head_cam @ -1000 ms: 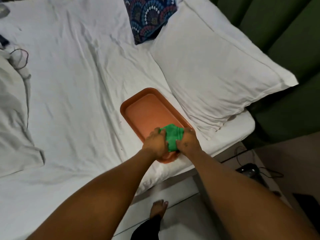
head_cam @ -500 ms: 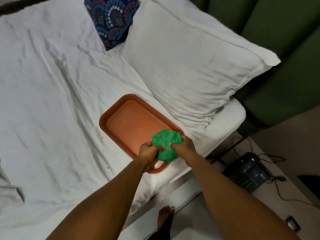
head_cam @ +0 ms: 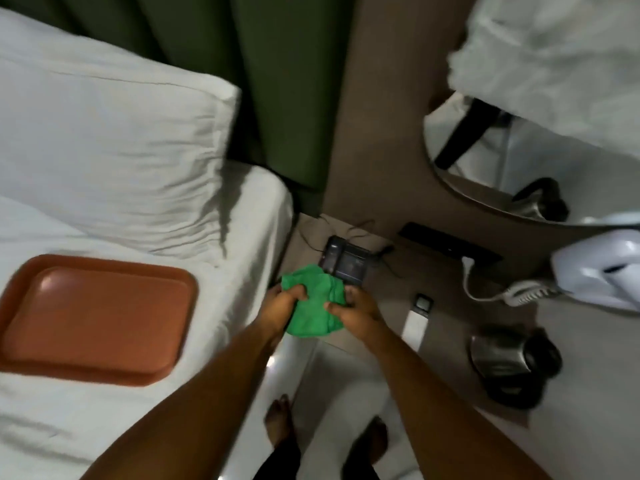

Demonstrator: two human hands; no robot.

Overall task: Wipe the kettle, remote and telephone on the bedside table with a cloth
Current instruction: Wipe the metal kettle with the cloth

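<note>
Just before telephone (head_cam: 346, 268), your left hand (head_cam: 282, 306) and right hand (head_cam: 356, 308) bunch green cloth (head_cam: 313, 311), fingers clenched, readying wiping pad; kettle (head_cam: 512, 362), remote (head_cam: 417, 322) farther right.

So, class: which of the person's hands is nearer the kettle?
The right hand. It holds the green cloth with the kettle off to its right; the left hand grips the cloth's far side, beside the bed.
</note>
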